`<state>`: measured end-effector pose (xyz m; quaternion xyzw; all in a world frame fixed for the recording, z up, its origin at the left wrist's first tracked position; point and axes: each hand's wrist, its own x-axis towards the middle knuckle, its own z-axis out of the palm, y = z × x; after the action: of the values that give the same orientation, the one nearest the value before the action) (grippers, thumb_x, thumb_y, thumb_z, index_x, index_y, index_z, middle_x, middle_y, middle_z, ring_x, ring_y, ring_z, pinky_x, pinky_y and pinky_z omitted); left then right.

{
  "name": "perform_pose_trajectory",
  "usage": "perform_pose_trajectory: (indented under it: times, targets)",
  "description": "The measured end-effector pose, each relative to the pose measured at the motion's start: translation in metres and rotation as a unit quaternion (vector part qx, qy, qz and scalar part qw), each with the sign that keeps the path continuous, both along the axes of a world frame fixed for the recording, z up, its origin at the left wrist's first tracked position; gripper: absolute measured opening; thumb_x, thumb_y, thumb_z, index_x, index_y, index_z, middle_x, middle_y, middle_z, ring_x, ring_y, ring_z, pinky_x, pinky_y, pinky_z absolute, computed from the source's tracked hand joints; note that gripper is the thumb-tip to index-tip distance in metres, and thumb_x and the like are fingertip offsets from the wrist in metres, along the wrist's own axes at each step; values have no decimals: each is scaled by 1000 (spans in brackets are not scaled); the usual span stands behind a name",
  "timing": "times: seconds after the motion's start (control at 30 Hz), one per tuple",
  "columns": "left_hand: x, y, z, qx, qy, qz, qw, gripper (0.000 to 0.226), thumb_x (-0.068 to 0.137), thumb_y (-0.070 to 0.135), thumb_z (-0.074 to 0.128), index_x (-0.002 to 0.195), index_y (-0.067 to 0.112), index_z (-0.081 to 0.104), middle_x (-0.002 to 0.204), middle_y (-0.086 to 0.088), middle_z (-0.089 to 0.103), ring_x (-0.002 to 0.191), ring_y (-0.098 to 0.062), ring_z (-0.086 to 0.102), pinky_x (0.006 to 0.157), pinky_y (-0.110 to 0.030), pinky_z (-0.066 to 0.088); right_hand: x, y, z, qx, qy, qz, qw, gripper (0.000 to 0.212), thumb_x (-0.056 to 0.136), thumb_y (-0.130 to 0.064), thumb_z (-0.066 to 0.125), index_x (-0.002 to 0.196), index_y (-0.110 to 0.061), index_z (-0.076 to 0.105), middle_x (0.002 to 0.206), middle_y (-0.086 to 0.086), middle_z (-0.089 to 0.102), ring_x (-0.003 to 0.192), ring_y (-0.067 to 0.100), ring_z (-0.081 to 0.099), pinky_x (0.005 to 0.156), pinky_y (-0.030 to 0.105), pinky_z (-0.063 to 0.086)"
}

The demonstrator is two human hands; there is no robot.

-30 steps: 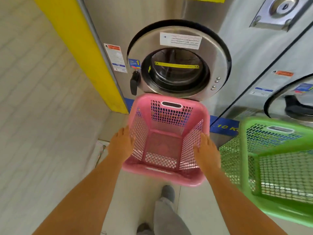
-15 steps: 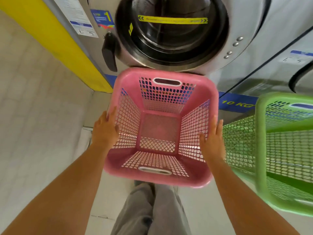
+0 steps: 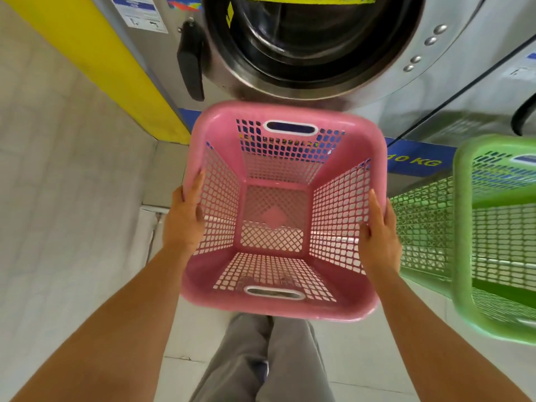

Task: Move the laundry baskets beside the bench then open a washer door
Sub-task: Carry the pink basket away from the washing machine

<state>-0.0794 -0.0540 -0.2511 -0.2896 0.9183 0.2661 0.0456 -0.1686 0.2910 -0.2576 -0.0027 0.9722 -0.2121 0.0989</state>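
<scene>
The washer [image 3: 333,47], door closed, fills the top; just below its door sits the empty pink basket [image 3: 278,309], the green basket [image 3: 464,227] just right of it. The left hand [image 3: 182,224] and right hand [image 3: 378,236] clasp the pink basket's side rims. Light, stiff mesh plastic, probably; those rims or the end handle slots suit lifting.

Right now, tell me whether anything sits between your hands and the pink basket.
Nothing does. The left hand and right hand each grip a side rim of the pink basket, thumbs inside the mesh. The green basket stands close on its right, the closed washer door just beyond. The bench is out of view.
</scene>
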Motion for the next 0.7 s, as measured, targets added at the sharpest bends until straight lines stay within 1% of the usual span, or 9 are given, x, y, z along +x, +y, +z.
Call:
perform_pose_trajectory:
  times: [0.07, 0.17, 0.23, 0.3, 0.4, 0.53, 0.63, 0.7]
  targets:
    - [18, 1, 7, -9, -3, 7, 1000, 75, 94, 5, 46, 152, 42, 15, 137, -15, 39, 88, -37, 62, 73, -42, 52, 10, -1, 4, 0, 0, 11, 1000, 73, 92, -12, 50, 149, -46, 20, 159, 2, 22, 100, 41, 63, 66, 43, 51]
    - [49, 4, 17, -18, -21, 43, 999, 74, 94, 8, 46, 151, 44, 15, 137, -14, 40, 95, -37, 61, 81, -46, 52, 22, -4, 10, -5, -12, 32, 999, 72, 92, -12, 49, 149, -45, 22, 159, 1, 22, 96, 42, 63, 64, 39, 47]
    - [76, 11, 26, -20, -30, 81, 996, 71, 95, 9, 44, 150, 45, 16, 138, -13, 41, 99, -38, 61, 84, -48, 51, 33, -6, 14, -18, -11, 59, 998, 69, 91, -10, 49, 150, -40, 27, 159, 2, 24, 95, 42, 63, 63, 37, 43]
    - [107, 23, 33, -20, -34, 114, 993, 71, 95, 8, 43, 150, 44, 18, 139, -14, 41, 99, -38, 61, 84, -48, 52, 44, -4, 18, -23, -13, 85, 996, 68, 91, -11, 49, 149, -39, 28, 158, 3, 24, 96, 43, 62, 64, 39, 45]
    - [156, 49, 42, -11, -30, 166, 986, 69, 94, 8, 42, 149, 44, 20, 138, -13, 41, 98, -38, 61, 83, -50, 55, 64, 3, 24, -21, -5, 131, 991, 68, 92, -12, 49, 149, -39, 27, 158, 3, 25, 98, 42, 61, 62, 36, 40]
    - [213, 82, 45, 2, -31, 231, 972, 68, 93, 10, 42, 148, 46, 22, 140, -11, 40, 100, -40, 60, 81, -51, 54, 88, 12, 36, -19, 0, 190, 982, 67, 93, -11, 50, 150, -38, 27, 158, 5, 25, 103, 41, 60, 64, 45, 50]
    - [252, 100, 39, 6, -25, 274, 961, 69, 92, 9, 42, 147, 46, 24, 138, -12, 41, 93, -40, 61, 76, -49, 54, 105, 14, 39, -13, -2, 223, 975, 68, 92, -11, 50, 149, -40, 26, 158, 3, 25, 92, 43, 62, 60, 40, 47]
    - [278, 107, 34, 9, -21, 294, 956, 69, 91, 8, 42, 147, 46, 24, 136, -12, 42, 93, -38, 60, 75, -47, 54, 120, 13, 36, -11, -4, 246, 969, 68, 93, -12, 49, 149, -41, 25, 157, 2, 26, 83, 42, 63, 57, 38, 46]
